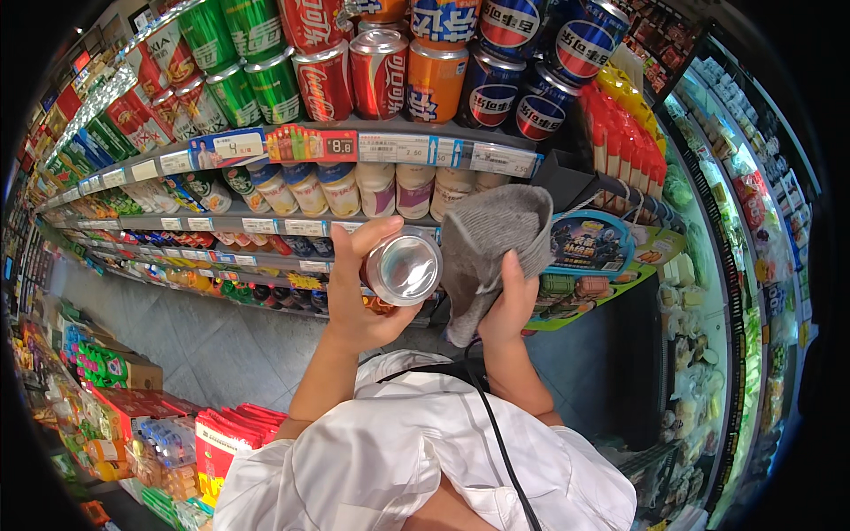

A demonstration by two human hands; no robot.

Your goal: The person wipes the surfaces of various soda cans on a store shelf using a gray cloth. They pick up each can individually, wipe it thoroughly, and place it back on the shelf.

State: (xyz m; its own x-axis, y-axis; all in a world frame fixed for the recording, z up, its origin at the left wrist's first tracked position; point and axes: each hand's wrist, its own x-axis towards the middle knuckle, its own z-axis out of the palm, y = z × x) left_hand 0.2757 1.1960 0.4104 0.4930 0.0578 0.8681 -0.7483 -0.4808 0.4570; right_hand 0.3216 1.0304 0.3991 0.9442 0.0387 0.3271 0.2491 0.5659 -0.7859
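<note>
Fingers and thumb of my left hand (358, 299) wrap around a drinks can (405, 267), whose shiny metal end faces the camera; its side print is mostly hidden. To the right, my right hand (510, 302) grips a crumpled grey cloth (495, 239), with the thumb lying over it. Can and cloth are close side by side, in front of the shelves. Beyond them on the top shelf stand red Coca-Cola cans (377, 76), an orange soda can (435, 83) and dark blue Pepsi cans (491, 93), stacked in rows beside green cans (274, 93).
A shelf edge with price tags (398, 147) curves across the view. Bottles (377, 189) stand on the shelf below. Red packets (621, 143) hang at the right, near a refrigerated display (750, 332). Boxed goods and red bags (226, 445) lie at the lower left. A black cable (498, 431) crosses my shirt.
</note>
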